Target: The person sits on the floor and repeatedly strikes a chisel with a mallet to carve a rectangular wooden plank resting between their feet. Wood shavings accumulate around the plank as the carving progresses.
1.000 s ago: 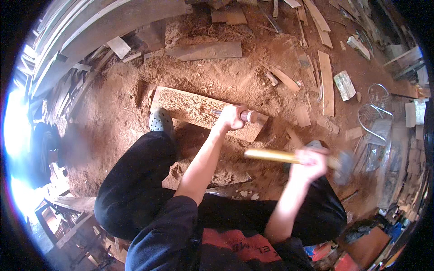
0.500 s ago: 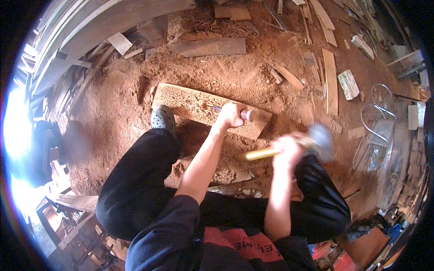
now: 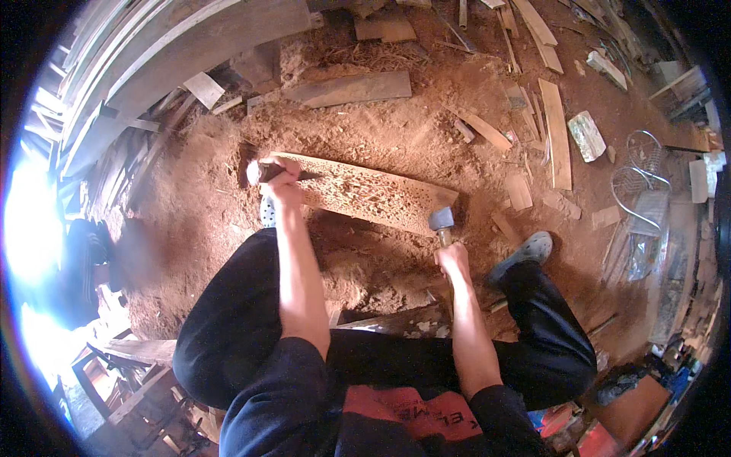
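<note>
A flat wooden board lies slanted on the ground in front of me, its top strewn with small chips and pitted marks. At its left end my left hand is closed round the handle of a chisel, whose dark blade points right over the board. My right hand grips a hammer by its wooden handle. The grey-blue hammer head is up, close to the board's right end; whether it touches the board I cannot tell.
My clog-shod left foot is by the board's left end; my right clog rests farther right. Planks and offcuts lie on the reddish, sawdust-covered ground. Stacked boards stand far left, and a wire-framed chair lies at right.
My left hand has moved left with the chisel to the board's left end and turned it to point right. The hammer, blurred before, has come left, its head now upward.
</note>
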The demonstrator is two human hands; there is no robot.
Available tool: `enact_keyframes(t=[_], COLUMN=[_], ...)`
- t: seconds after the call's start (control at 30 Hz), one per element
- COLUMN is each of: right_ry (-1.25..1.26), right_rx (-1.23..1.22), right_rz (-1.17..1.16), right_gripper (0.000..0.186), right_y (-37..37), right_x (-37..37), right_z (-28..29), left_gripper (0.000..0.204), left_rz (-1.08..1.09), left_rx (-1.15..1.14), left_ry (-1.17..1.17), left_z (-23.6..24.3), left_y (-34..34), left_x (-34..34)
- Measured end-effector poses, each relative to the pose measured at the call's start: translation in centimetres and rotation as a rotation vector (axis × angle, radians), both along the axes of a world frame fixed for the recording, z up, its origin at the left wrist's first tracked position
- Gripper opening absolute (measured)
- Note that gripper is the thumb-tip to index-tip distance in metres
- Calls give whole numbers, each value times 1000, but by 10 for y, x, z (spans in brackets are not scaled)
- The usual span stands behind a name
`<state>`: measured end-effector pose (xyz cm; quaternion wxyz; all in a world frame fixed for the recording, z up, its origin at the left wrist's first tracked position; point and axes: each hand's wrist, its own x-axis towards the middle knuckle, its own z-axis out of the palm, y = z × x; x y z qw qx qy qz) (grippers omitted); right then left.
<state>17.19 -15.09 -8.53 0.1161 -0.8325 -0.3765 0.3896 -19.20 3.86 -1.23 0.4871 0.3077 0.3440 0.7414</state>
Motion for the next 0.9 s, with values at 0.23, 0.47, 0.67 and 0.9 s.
enact_keyframes(t=[0.23, 0.47, 0.67, 0.9], right_ry=[143, 61, 89, 830], right_rx=[-208, -186, -85, 261], right_rz=[-115, -65, -96, -813], right_gripper=[17, 23, 11, 23], right_y=[14, 11, 3, 26], right_x=[-16, -19, -13, 8], right_z=[45, 34, 29, 162], left_gripper=[14, 31, 32, 26], left_rz=[-73, -650, -696, -667], left_rx=[-18, -30, -21, -47], left_ry=[908, 1169, 1304, 1273], left_z=[13, 3, -8, -10], left_y=[8, -41, -53, -51], left_x=[49, 163, 171, 176])
